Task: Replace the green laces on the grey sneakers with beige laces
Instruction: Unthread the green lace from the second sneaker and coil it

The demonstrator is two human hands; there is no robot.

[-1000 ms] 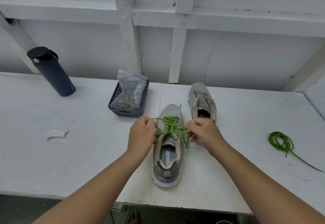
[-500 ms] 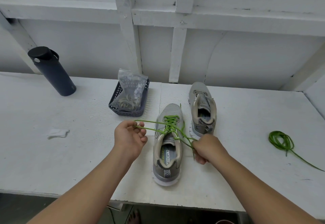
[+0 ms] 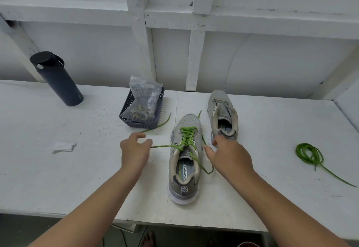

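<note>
Lying on the white table (image 3: 58,178): near sneaker (image 3: 184,161), its green lace (image 3: 187,136) untied, loose ends trailing to both sides. Left hand (image 3: 134,151) beside it, fingers relaxed, thumb tip at one lace end; grasp cannot be told. Right hand (image 3: 229,155) likewise spread, holding nothing. Second sneaker (image 3: 223,114) behind, unlaced. Removed lace (image 3: 309,153) coiled far right. Basket (image 3: 141,114) holds bagged beige laces (image 3: 142,110). Dark bottle (image 3: 56,77) at left.
</note>
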